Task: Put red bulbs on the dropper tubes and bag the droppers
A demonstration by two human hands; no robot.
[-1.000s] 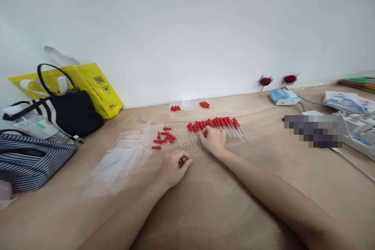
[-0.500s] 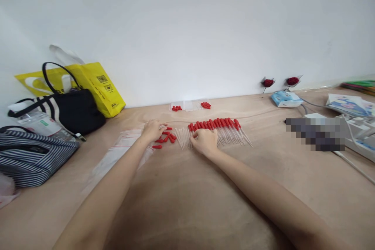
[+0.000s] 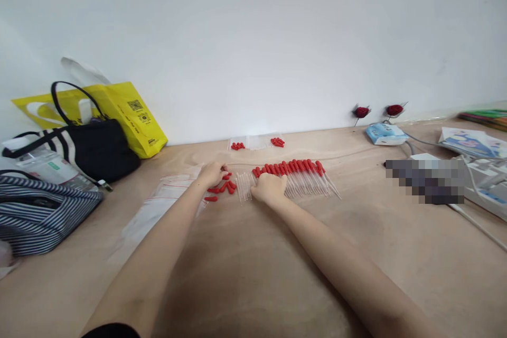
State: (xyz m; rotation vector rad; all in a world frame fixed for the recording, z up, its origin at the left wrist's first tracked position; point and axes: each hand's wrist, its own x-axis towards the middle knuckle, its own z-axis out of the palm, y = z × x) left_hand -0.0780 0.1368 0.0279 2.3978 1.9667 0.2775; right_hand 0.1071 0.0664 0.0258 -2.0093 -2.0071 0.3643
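A: Where are the hands?
B: Apart from each other, both low over the bench. The left hand is at the loose red caps, fingers curled; I can't tell whether it pinches one.
A: And the right hand?
B: Between the bare clear tubes and the row of red-capped tubes, fingers bent in. Its own fingertips are hidden, so I can't say if it's gripping a tube.
A: What might go wrong?
B: The tubes lie close side by side and look light. A sideways brush from the right hand could skew them or send some rolling. They also look thin, so squeezing too hard might crack one.
A: And on the left?
B: The caps lie jumbled; a careless fingertip could scatter them. The left arm crosses over the clear bags, so dragging it low could shift those.
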